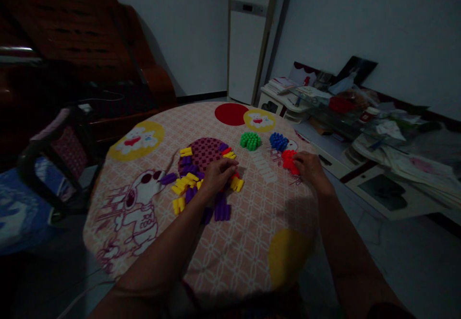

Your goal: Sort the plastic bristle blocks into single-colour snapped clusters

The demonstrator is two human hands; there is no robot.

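Note:
On the round table (pixel 219 256) lies a loose pile of yellow blocks (pixel 187 183) and purple blocks (pixel 222 208), ridged and small, with a few red ones (pixel 226 151) among them. My left hand (pixel 218 177) reaches over the right side of this pile, fingers bent down and closed beside a red piece; what they hold is hidden. At the right, my right hand (pixel 309 166) has its fingers pinched at the edge of a cluster of red blocks (pixel 289 160). Behind that cluster stand a blue cluster (pixel 278 141) and a green cluster (pixel 250 140) of the same kind.
A patterned cloth covers the table. At the left are a chair (pixel 54 165) and a wooden bench (pixel 90 45). A low cabinet (pixel 378 189) piled with papers and bags runs along the right wall. A tall white appliance (pixel 247 45) stands at the back.

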